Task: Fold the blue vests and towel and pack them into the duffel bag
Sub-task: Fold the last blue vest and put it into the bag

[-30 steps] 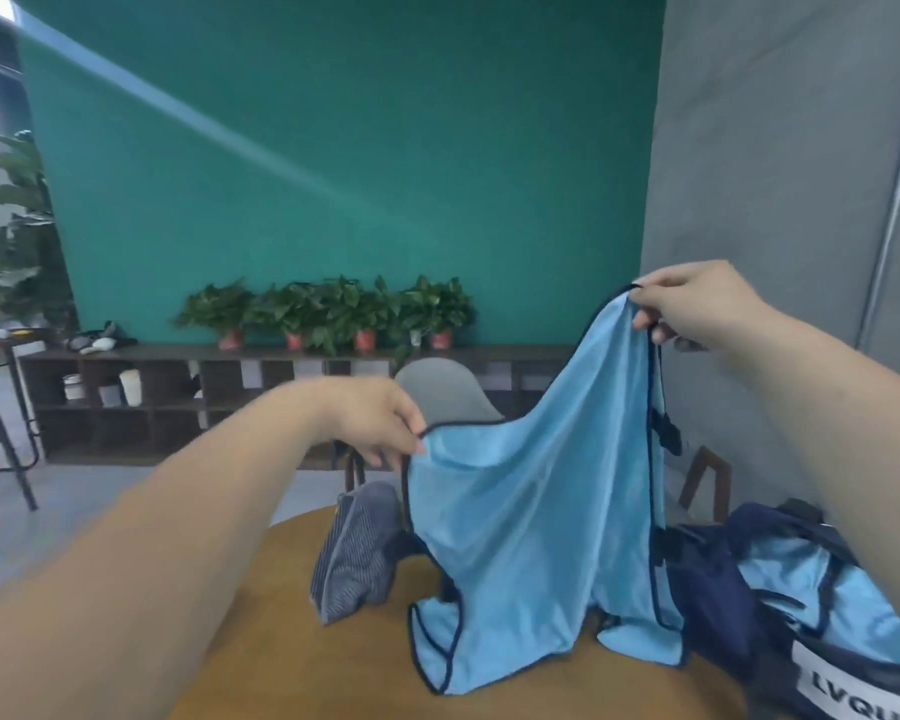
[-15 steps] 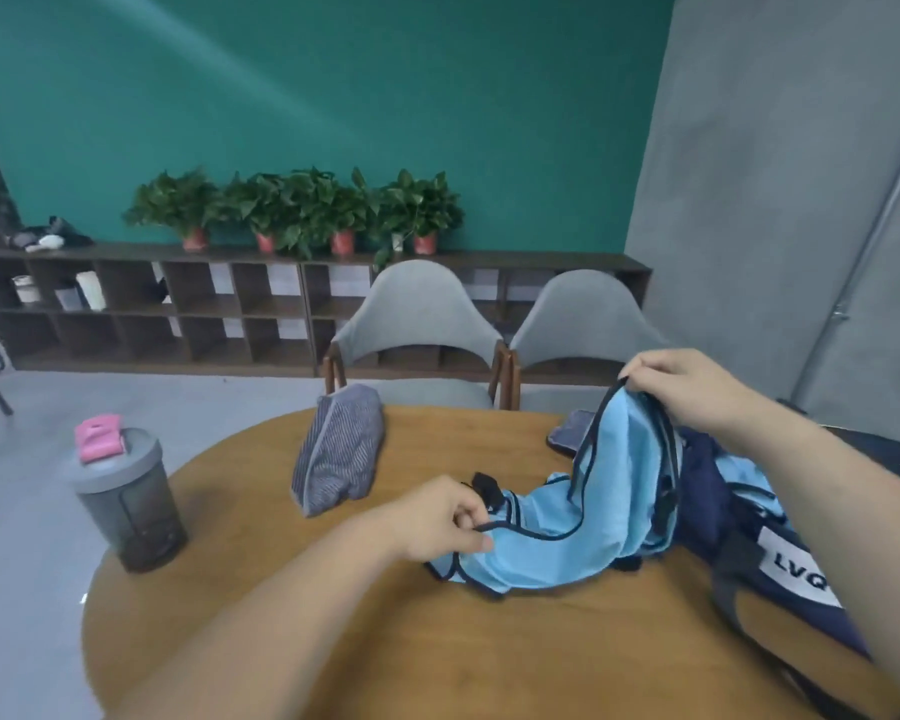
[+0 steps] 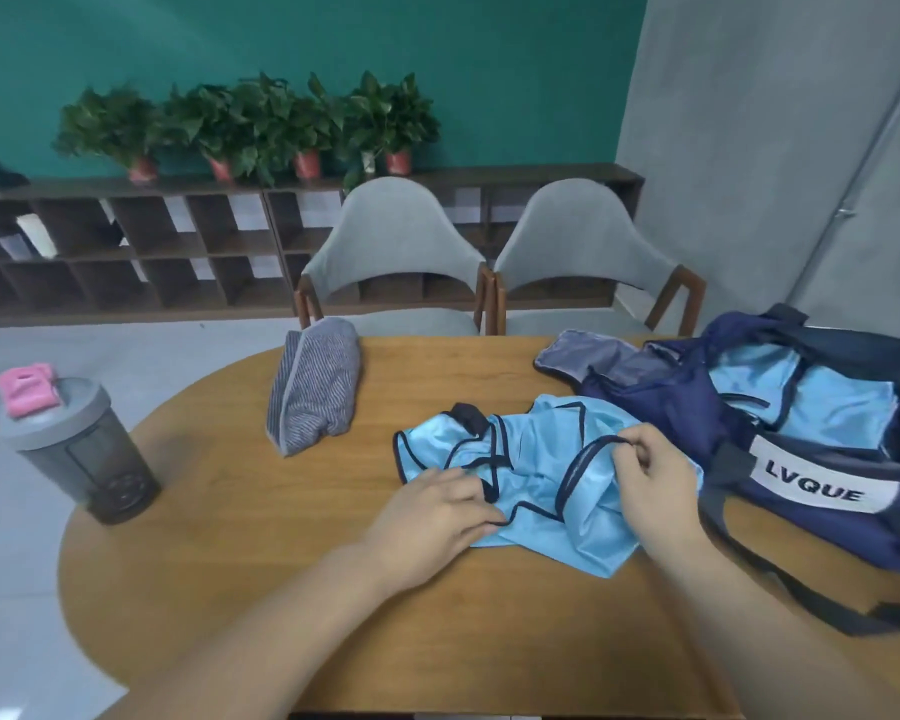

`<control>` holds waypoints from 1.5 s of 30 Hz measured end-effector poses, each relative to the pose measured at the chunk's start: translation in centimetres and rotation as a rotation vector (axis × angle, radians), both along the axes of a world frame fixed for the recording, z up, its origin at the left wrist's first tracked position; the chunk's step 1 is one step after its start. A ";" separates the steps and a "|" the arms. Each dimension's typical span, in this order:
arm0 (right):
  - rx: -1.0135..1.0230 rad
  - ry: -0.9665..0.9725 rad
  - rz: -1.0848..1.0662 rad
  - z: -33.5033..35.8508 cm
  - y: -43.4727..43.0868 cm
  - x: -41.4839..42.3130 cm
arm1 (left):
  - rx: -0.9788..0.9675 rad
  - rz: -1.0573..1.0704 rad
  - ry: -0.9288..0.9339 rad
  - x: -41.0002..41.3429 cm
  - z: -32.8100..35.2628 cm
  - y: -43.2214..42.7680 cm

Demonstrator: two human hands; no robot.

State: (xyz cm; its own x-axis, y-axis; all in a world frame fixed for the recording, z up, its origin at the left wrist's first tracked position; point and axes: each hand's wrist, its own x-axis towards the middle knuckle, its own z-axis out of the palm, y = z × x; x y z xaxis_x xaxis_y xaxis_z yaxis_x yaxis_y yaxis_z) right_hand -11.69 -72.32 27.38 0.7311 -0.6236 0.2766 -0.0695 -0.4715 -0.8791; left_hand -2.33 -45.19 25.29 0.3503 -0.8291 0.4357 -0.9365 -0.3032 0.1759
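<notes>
Lowered from the air, the blue vest (image 3: 536, 485) now lies crumpled on the table (image 3: 281, 574), left hand (image 3: 435, 519) gripping its near edge, right hand (image 3: 655, 485) pinching its dark trim, against the open duffel bag (image 3: 801, 423), striped towel (image 3: 315, 392) farther back.

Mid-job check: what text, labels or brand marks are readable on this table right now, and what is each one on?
"LVQUE": black capitals on the white patch on the side of the navy blue duffel bag.
Round raised mark on the dark grey plastic shaker bottle: too blurred to read.
No text visible on the light blue vest with black trim or the striped grey towel.
</notes>
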 end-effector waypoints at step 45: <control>0.171 -0.032 -0.358 -1.5 0.3 -2.9 | 0.008 0.246 0.670 7.4 7.7 -15.9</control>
State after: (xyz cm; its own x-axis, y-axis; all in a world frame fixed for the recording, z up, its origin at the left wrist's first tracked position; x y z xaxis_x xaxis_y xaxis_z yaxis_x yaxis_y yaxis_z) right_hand -14.56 -72.05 25.88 0.4520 -0.8765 0.1658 -0.1747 -0.2693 -0.9471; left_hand 5.05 -61.11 33.04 0.7180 -0.6938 0.0550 -0.5317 -0.4958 0.6866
